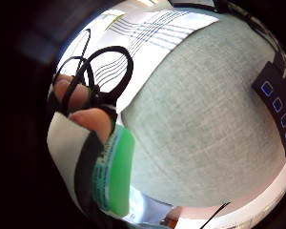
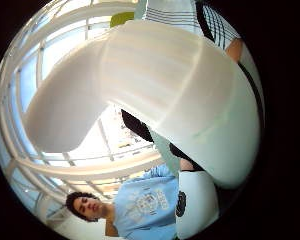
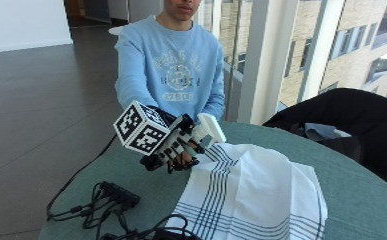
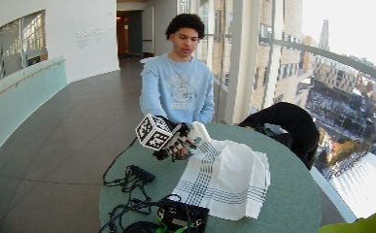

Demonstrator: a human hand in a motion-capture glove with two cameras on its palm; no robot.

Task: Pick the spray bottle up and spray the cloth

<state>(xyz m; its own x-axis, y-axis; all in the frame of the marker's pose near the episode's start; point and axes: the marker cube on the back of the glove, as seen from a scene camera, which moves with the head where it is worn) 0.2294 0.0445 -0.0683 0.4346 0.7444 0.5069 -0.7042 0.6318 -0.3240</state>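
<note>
A black power strip (image 3: 118, 193) with tangled cables lies on the round grey-green table (image 3: 353, 185). Right of it, the gloved right hand (image 3: 180, 145) curls its fingers round a white-headed, green-bodied plastic spray bottle (image 3: 208, 128), lifted above the table. The white cloth with dark blue stripes (image 3: 253, 200) lies spread just beside it, a black jacket (image 3: 339, 117) beyond.

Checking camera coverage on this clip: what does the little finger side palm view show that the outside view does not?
Only the palm view shows the spray bottle's green body under the fingers. Only the outside view shows the bottle's white spray head, the whole right hand lifted above the table, and a black garment. Both show the striped cloth and a power strip.
</note>
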